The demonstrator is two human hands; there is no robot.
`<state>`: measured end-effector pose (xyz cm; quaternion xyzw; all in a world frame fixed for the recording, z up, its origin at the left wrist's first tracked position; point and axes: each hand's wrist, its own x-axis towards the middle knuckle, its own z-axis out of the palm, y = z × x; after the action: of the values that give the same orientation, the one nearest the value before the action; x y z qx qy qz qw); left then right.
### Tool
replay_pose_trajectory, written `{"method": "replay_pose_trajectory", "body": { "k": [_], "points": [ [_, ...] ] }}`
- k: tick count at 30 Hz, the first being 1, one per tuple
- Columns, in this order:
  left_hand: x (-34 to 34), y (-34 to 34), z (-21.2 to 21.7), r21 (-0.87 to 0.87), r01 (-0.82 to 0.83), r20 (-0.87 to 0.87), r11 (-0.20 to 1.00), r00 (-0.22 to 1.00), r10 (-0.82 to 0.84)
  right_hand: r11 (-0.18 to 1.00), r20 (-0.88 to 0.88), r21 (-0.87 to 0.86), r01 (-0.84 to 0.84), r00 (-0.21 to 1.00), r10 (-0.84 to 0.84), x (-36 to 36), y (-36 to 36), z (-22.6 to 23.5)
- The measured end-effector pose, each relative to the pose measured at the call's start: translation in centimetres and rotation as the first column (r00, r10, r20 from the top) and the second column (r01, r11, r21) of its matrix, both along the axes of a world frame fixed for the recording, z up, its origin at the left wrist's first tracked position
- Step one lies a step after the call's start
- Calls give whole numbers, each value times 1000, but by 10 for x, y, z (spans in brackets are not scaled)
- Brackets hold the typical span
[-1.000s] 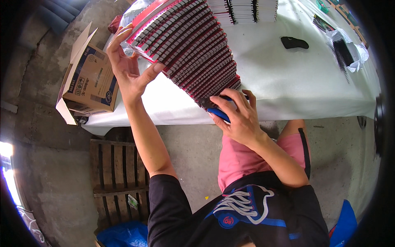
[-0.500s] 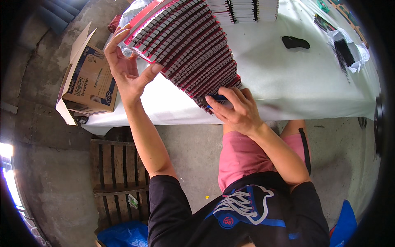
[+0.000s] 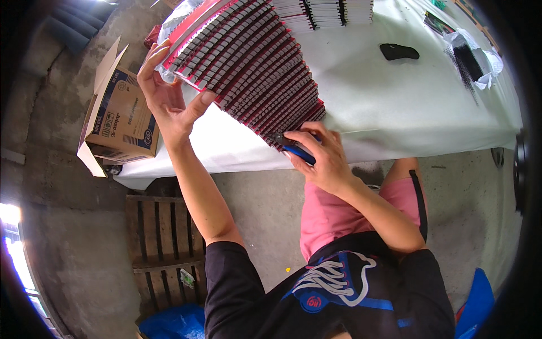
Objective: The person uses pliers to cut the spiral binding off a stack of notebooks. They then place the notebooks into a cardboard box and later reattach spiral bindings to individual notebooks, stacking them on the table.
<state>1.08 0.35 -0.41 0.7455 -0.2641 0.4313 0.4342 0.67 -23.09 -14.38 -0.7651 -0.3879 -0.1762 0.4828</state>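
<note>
A tall stack of red-covered spiral-bound books rises at the table's near edge, its rows of dark binding coils facing me. My left hand rests against the stack's upper left side, fingers spread and thumb touching the edge by the coils. Low on the stack, my right hand grips pliers with blue handles. Their jaws meet the coil ends near the bottom right corner; the exact bite is too small to make out.
The table wears a white cloth. More bound books lie behind the stack. At right are a black pouch-like item and black coils in white wrapping. An opened carton stands left, above a wooden pallet.
The pliers' blue handles show more now, spread wider in my right hand, which has shifted slightly. My left hand stays against the stack. The whole view has moved a little.
</note>
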Motion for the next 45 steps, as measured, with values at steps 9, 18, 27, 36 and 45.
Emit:
{"method": "replay_pose_trajectory", "body": {
  "k": [9, 18, 27, 36, 45],
  "points": [
    [0, 0, 0, -18, -17, -3, 1000, 1000, 17, 992, 343, -77, 98, 937, -65, 10, 1, -8],
    [-1, -3, 2, -25, -2, -6, 1000, 1000, 1, 996, 487, -75, 43, 873, -1, 31, 1, -8],
    [-1, 1, 2, 25, 0, 1, 1000, 1000, 0, 842, -785, 482, -244, 307, 538, -6, 3, 3],
    [-1, 0, 2, -2, -40, -17, 999, 999, 40, 999, 76, 8, 35, 996, -35, -2, -7, -15],
    [-1, -2, 3, 4, -11, -18, 1000, 1000, 11, 997, 353, -57, 60, 935, -36, 14, 2, -18]
  ]
}}
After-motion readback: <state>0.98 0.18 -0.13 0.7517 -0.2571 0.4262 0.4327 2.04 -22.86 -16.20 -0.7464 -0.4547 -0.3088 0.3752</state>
